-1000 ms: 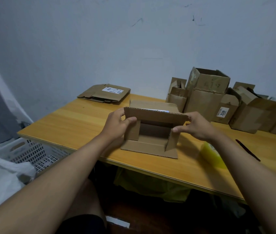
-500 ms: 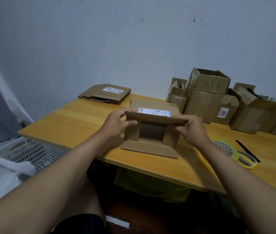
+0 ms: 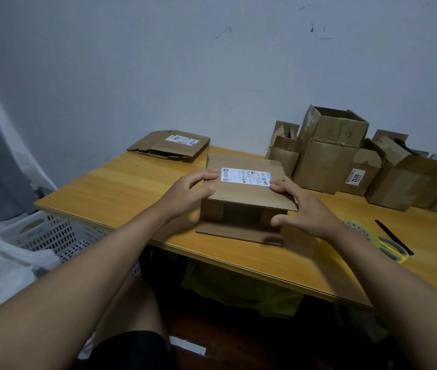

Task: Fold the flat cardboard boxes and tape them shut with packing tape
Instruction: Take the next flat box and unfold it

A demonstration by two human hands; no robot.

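Item: small cardboard box (image 3: 244, 193), part-folded, near front edge of wooden table (image 3: 110, 193); white shipping label (image 3: 245, 177) on top panel. Landmark for all positions: this box.

Left hand (image 3: 185, 193): at box's left side, fingers on top panel, thumb curled against left corner; gripped the box.
Right hand (image 3: 305, 209): at box's right side, fingers spread and fairly straight, tips pressed on top panel by the label; not clenched, nothing grasped.

Front end of box: open. Side flaps appeared tucked inward; bottom flap (image 3: 238, 233) flat on table toward the person.

Step in hand (est.): squaring the box, top panel pressed down, before closing open end. Not yet taped.

Next move (est.): fold bottom flap up, hold shut w/ one hand, reach for tape w/ the other.

Right of box: yellow tape dispenser (image 3: 372, 236), black pen-like item (image 3: 393, 236).
Behind-right: several opened boxes (image 3: 332, 150) by wall.
Behind-left: flat box stack (image 3: 169, 144), still unfolded.
Left, below table: white perforated crate (image 3: 51, 233).
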